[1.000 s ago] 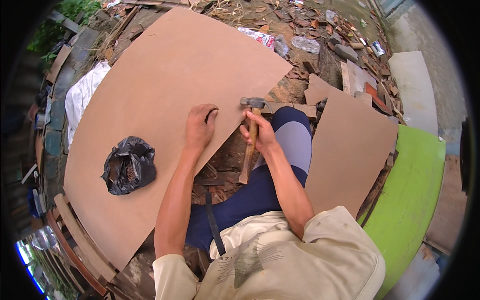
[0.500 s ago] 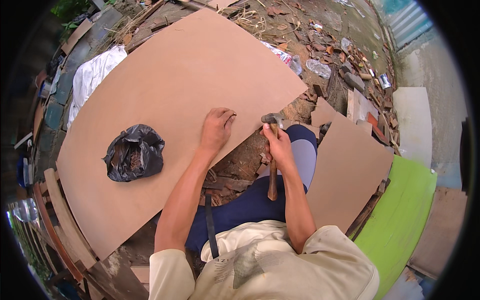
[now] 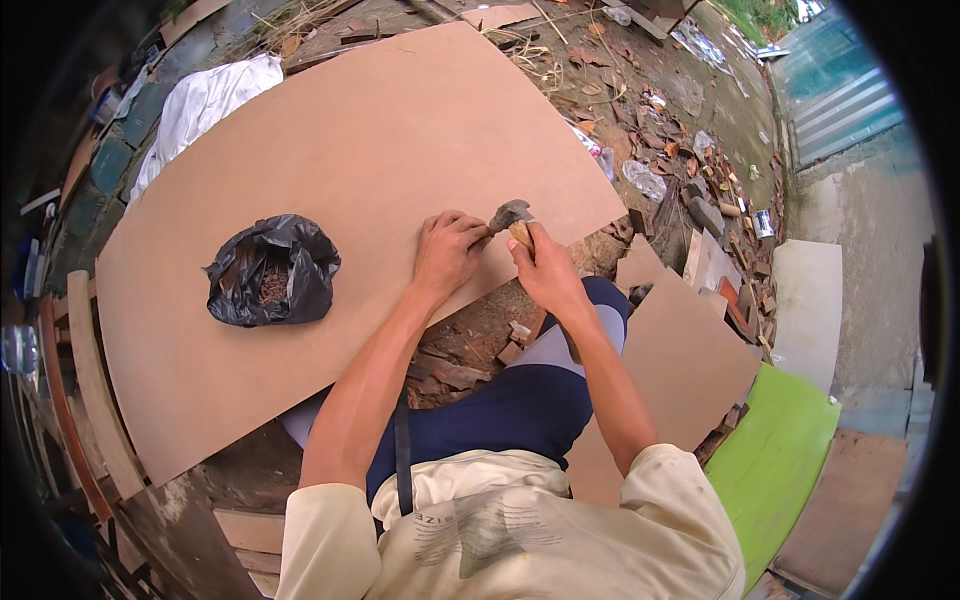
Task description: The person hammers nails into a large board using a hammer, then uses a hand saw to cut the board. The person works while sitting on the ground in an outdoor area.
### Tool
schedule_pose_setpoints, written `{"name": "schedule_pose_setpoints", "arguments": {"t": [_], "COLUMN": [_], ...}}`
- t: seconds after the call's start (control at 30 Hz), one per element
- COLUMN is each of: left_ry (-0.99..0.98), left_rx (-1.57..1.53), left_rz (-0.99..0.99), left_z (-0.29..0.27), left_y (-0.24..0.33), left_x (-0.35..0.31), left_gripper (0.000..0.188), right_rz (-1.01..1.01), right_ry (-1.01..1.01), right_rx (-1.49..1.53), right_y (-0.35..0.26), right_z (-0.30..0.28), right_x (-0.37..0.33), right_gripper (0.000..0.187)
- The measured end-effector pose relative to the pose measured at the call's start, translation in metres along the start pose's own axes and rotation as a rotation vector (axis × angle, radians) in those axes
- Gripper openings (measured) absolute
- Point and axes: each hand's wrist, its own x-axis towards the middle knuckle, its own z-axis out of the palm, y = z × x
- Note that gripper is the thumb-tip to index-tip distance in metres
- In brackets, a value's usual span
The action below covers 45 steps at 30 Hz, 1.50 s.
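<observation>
Hammering on the brown board (image 3: pixel 340 170) seems the step in hand. The right grip (image 3: pixel 547 268) is wrapped round the hammer (image 3: pixel 511 214); the left grip (image 3: pixel 449 250) curls beside its head, over the board, how tightly or on what I cannot tell. The next move calls for careful aim.

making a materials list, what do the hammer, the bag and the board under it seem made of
Hammer: dull grey metal head, probably steel; the yellowish-brown handle looks like wood.
Bag: thin black plastic, judging by its glossy crinkles.
Board: perhaps fibreboard or thin plywood, smooth, matte and evenly brown, with no clear grain.
</observation>
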Motion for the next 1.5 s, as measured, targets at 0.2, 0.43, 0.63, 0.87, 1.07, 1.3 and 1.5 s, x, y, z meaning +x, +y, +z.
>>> {"name": "schedule_pose_setpoints", "arguments": {"t": [0.2,0.43,0.63,0.87,1.07,1.3,1.5], "left_ry": [-0.008,-0.021,-0.034,-0.011,-0.005,-0.049,-0.055], "left_rx": [-0.011,-0.012,-0.013,-0.025,-0.040,0.001,0.013], "left_rz": [-0.017,-0.028,-0.010,-0.015,-0.039,-0.055,-0.048], "left_z": [0.001,0.000,0.002,0.004,0.003,0.002,0.003], "left_y": [-0.004,-0.007,-0.003,-0.006,-0.005,-0.006,-0.004], "left_x": [-0.003,-0.003,-0.002,-0.001,-0.003,-0.004,-0.003], "left_gripper": [0.013,0.013,0.012,0.012,0.012,0.014,0.013], "right_rz": [-0.091,-0.094,-0.116,-0.060,-0.074,-0.052,-0.100], "right_ry": [0.124,0.089,0.007,0.099,0.095,0.031,0.028], "right_rx": [0.079,0.063,-0.068,0.009,0.002,-0.072,-0.095], "right_y": [-0.018,-0.023,0.008,-0.015,-0.023,-0.012,0.013], "right_z": [-0.001,-0.002,0.009,0.006,0.000,0.006,0.018], "right_x": [-0.004,-0.004,-0.003,-0.012,-0.011,-0.011,-0.013], "right_gripper": [0.025,0.024,0.023,0.025,0.026,0.025,0.028]}}
